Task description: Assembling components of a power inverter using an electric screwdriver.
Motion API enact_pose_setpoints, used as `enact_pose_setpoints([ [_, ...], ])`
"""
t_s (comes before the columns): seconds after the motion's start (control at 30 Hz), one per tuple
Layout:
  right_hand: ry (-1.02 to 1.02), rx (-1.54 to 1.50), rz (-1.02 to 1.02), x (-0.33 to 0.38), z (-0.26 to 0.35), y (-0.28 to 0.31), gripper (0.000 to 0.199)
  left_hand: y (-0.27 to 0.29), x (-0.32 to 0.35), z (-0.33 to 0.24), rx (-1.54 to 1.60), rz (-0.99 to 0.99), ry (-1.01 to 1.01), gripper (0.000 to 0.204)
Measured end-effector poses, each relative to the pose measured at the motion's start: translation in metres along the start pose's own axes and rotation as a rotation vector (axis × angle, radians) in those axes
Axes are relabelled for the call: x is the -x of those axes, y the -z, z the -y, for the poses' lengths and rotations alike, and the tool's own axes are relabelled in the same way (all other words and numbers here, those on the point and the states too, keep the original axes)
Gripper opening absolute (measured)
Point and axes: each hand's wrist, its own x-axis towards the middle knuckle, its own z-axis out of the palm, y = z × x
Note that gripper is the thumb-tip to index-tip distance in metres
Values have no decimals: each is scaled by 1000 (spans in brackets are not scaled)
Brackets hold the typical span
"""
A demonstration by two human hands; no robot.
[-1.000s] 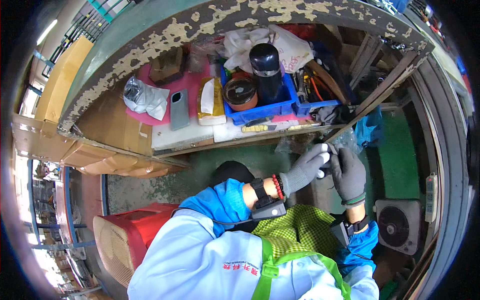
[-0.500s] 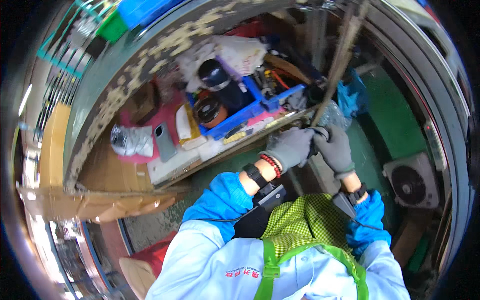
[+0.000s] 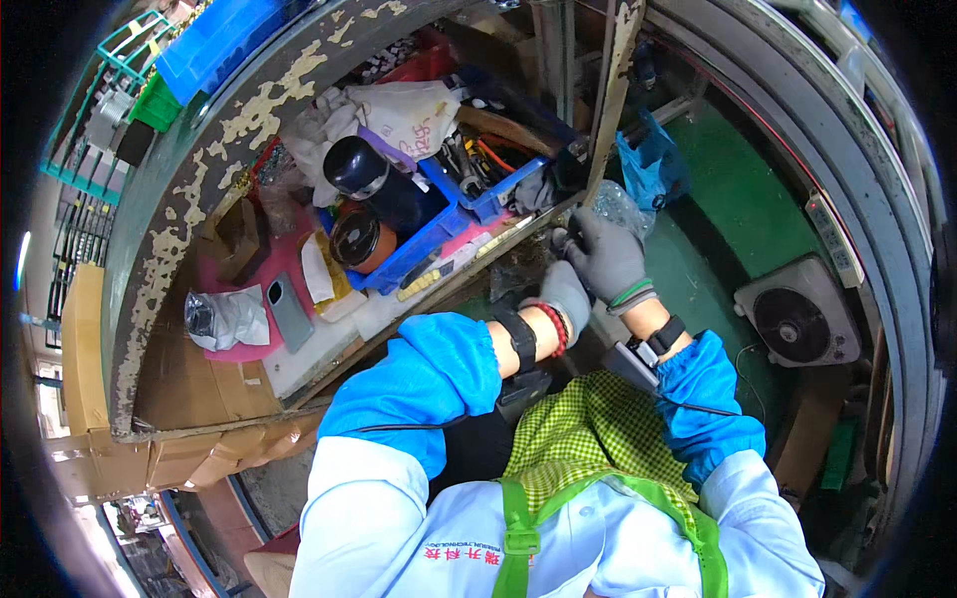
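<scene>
Clearly risky: gloved hands, left (image 3: 564, 299) and right (image 3: 608, 257), pinched a small part (image 3: 564, 242) at surface (image 3: 329, 349) edge; could slip, drop floorward.

Looked like a workshop or small factory floor. The bench (image 3: 189, 389) was crammed with clutter: a blue bin (image 3: 439, 224) full of hand tools, rags (image 3: 399, 115), tape rolls. Paint was flaking off the metal frame (image 3: 214, 140), the floor (image 3: 743, 214) was painted green, and cardboard boxes (image 3: 130, 463) and plastic crates (image 3: 214, 40) sat stacked around.
</scene>
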Motion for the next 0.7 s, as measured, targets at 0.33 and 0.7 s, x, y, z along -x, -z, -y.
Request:
enact_pose_setpoints([
  [0.33,53,-51,171,9,-15,-9,33,-60,-7,-35,194,-298,-264,24],
  [0.7,146,125,-89,28,-9,2,20,-33,-21,47,138,-482,-226,20],
])
